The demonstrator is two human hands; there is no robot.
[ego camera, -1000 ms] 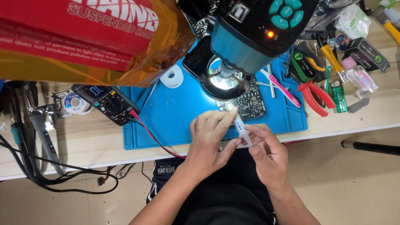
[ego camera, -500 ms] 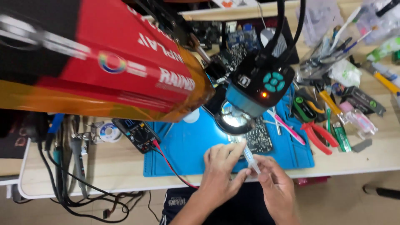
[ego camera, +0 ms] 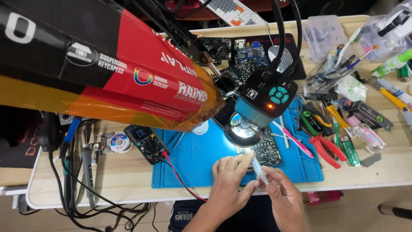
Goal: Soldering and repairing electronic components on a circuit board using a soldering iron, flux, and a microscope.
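Both hands closed around a small clear syringe [ego camera: 259, 168] at the near edge of the blue work mat [ego camera: 201, 163]. In the head view, the left hand [ego camera: 229, 180] pinched the syringe's upper barrel between thumb and forefinger, while the right hand [ego camera: 283, 193] clamped its lower end, fingers curled tight. The syringe sat tilted, its tip pointing up toward a dark circuit board [ego camera: 268, 152] that lay on the mat just under the lit ring of a teal-and-black microscope head [ego camera: 264, 105].

Left of the hands, a black multimeter [ego camera: 146, 144] rested half on the mat, its red lead [ego camera: 180, 178] trailing toward the table edge. Right of the board lay pink tweezers [ego camera: 296, 139] and red-handled pliers [ego camera: 328, 150], with more tools crowded beyond them. A large red-and-black box [ego camera: 107, 68] wrapped in amber film filled the upper left of the view. Cables hung off the table's left side.
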